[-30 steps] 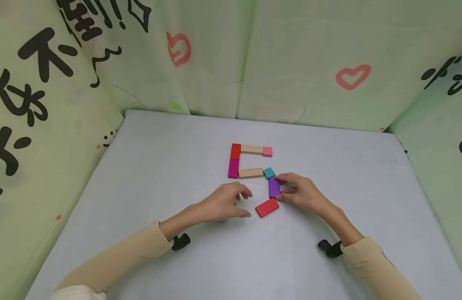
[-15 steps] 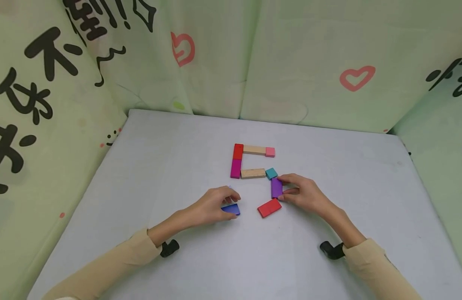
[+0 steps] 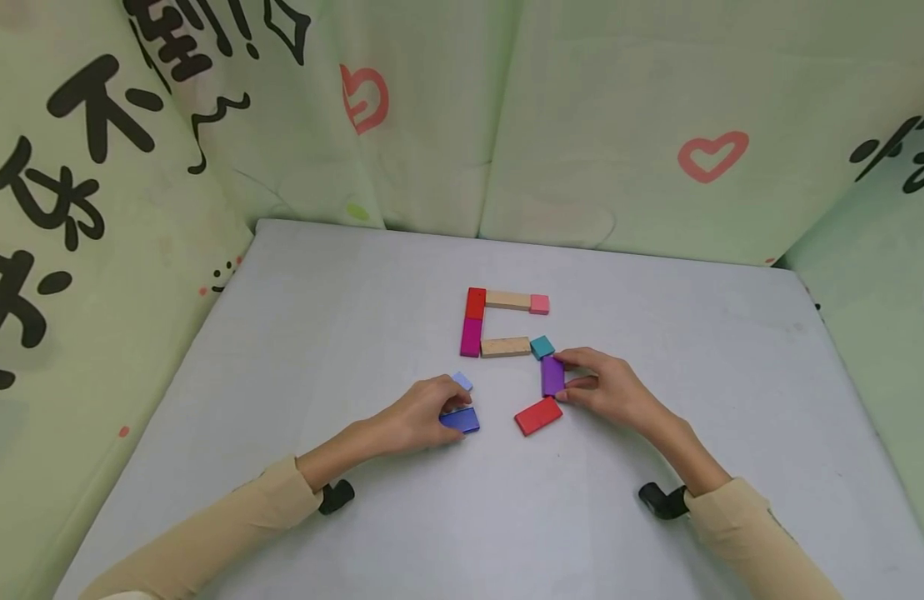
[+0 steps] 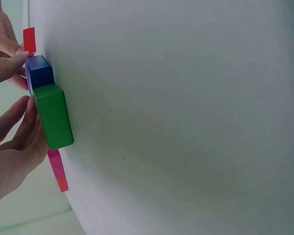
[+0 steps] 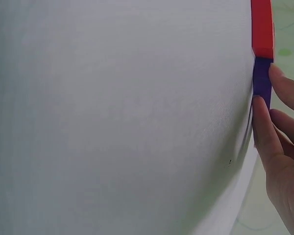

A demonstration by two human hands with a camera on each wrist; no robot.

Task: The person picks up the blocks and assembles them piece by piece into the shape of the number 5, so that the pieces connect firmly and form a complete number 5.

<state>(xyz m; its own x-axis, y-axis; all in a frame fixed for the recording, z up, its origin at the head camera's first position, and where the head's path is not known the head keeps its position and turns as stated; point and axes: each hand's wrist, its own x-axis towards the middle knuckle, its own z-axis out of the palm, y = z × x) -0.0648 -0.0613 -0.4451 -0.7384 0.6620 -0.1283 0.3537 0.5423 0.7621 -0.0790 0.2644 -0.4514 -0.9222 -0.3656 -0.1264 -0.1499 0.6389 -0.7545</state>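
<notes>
My left hand [image 3: 417,415] is at a blue block [image 3: 465,420], thumb against its near edge and fingers curled over its far side. A green block [image 4: 54,117] lies beside the blue one in the left wrist view; the hand hides it in the head view. Just beyond the fingertips a light blue block [image 3: 463,381] shows partly. With fingertips and thumb at its two ends, my right hand [image 3: 611,390] pinches a purple block [image 3: 552,377]. That block sits between a tilted teal cube [image 3: 542,347] and a slanted red block [image 3: 539,416].
Farther back, a red block [image 3: 475,303] and a magenta block [image 3: 471,337] form a column. Two wooden blocks, one far [image 3: 508,300] and one near [image 3: 506,347], extend right from it. A pink cube [image 3: 539,304] ends the far row. All lie on a white table [image 3: 319,292].
My left hand has drawn back leftward and its fingers have closed around the blue block, which has come into view with the light blue one. The right hand stays at the purple block.
</notes>
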